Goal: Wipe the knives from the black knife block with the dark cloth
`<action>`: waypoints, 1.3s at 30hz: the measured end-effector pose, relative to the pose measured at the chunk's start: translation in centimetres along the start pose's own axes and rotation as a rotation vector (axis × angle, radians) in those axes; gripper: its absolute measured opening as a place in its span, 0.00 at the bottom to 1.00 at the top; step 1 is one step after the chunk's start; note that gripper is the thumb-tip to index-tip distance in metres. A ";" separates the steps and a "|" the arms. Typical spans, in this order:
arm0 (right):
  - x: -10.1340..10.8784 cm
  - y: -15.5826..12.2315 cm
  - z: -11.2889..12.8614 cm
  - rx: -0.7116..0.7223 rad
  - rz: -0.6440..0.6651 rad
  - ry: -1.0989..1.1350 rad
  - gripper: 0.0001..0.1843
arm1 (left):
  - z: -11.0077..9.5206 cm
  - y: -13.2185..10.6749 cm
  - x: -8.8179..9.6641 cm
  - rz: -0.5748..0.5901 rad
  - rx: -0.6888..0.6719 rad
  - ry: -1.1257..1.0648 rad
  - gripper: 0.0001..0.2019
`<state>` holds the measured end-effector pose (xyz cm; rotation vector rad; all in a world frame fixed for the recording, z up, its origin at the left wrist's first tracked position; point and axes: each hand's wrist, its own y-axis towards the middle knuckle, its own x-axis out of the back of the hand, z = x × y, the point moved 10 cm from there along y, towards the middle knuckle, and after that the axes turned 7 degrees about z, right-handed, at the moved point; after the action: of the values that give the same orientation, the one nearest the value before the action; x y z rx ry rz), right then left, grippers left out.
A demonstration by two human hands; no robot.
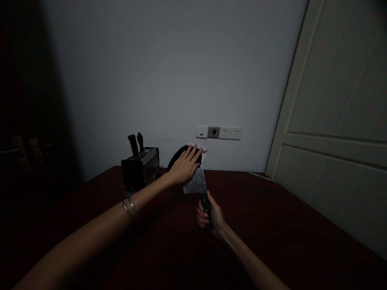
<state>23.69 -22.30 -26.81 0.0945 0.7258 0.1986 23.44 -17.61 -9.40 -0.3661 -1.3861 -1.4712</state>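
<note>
My right hand [211, 215] is wrapped round the black riveted handle of a cleaver [195, 182], whose broad metal blade points up and away from me. My left hand [186, 164] lies with fingers stretched out across a rounded black piece [175, 158], possibly cloth, at the far end of the blade. A white cloth or paper edge [203, 150] shows beyond the fingertips. The hand covers part of the blade and most of the black piece, so how these touch is hard to tell.
Left of my hands, a knife block [140, 167] with black ends stands on the dark red table [248, 209], two black handles sticking up from it. Behind are a pale wall with sockets [230, 133] and a switch. A panelled door [332, 121] rises at the right.
</note>
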 end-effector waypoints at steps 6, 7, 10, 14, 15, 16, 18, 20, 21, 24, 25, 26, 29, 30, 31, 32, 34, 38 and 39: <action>0.4 -0.2 2.4 0.098 0.007 0.064 0.30 | -3.8 -3.4 -1.5 0.041 -0.136 -0.019 0.27; 0.4 -0.2 2.5 0.101 0.010 0.070 0.30 | -4.1 -3.6 -1.6 0.044 -0.146 -0.017 0.27; 0.3 -0.1 1.8 0.066 0.021 0.086 0.30 | -3.6 -2.8 -1.7 0.056 -0.149 -0.004 0.27; 0.1 0.0 0.3 0.009 0.035 0.068 0.30 | -0.3 -0.4 -1.2 0.067 -0.087 0.021 0.27; 0.2 0.1 0.1 0.004 0.037 0.058 0.30 | 0.5 0.0 -1.2 0.073 -0.069 0.023 0.27; 0.2 0.1 0.0 0.001 0.038 0.047 0.30 | 1.2 0.3 -1.2 0.078 -0.055 0.023 0.27; 0.4 0.1 0.0 -0.004 0.035 0.031 0.30 | 1.9 0.3 -1.3 0.084 -0.050 0.024 0.27; 0.5 0.0 0.4 0.004 0.032 0.035 0.30 | 1.4 -0.2 -1.6 0.090 -0.087 0.025 0.27; 0.6 0.0 0.8 0.013 0.030 0.043 0.30 | 0.9 -0.6 -1.9 0.097 -0.115 0.024 0.27; 0.8 -0.2 1.9 0.049 0.025 0.068 0.30 | -1.3 -2.2 -2.6 0.133 -0.207 -0.002 0.27; 0.8 -0.2 2.2 0.058 0.024 0.071 0.30 | -2.0 -2.7 -2.8 0.144 -0.236 -0.016 0.27; 0.9 -0.2 2.5 0.064 0.024 0.073 0.30 | -2.7 -3.2 -2.9 0.154 -0.265 -0.030 0.26; 0.9 -0.3 3.1 0.083 0.028 0.081 0.29 | -4.7 -4.6 -3.0 0.181 -0.351 -0.070 0.26; 0.9 -0.4 3.2 0.088 0.029 0.084 0.29 | -5.2 -5.0 -3.0 0.191 -0.381 -0.082 0.26; 0.9 -0.4 3.2 0.091 0.029 0.086 0.29 | -5.6 -5.4 -3.0 0.198 -0.410 -0.095 0.27; 0.9 -0.4 3.2 0.091 0.031 0.085 0.29 | -5.8 -5.7 -2.9 0.199 -0.438 -0.109 0.29; 0.8 -0.5 3.1 0.082 0.038 0.081 0.29 | -6.1 -6.2 -2.6 0.183 -0.488 -0.142 0.31; 0.9 -0.3 2.8 0.037 0.047 0.055 0.29 | -5.6 -7.8 -1.5 0.073 -0.617 -0.234 0.23; 0.9 -0.3 2.7 0.032 0.047 0.049 0.29 | -5.3 -8.2 -1.1 0.047 -0.652 -0.261 0.20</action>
<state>26.24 -22.40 -25.42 0.1374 0.7761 0.2346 19.44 -23.35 -16.33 -1.0229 -1.0452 -1.8625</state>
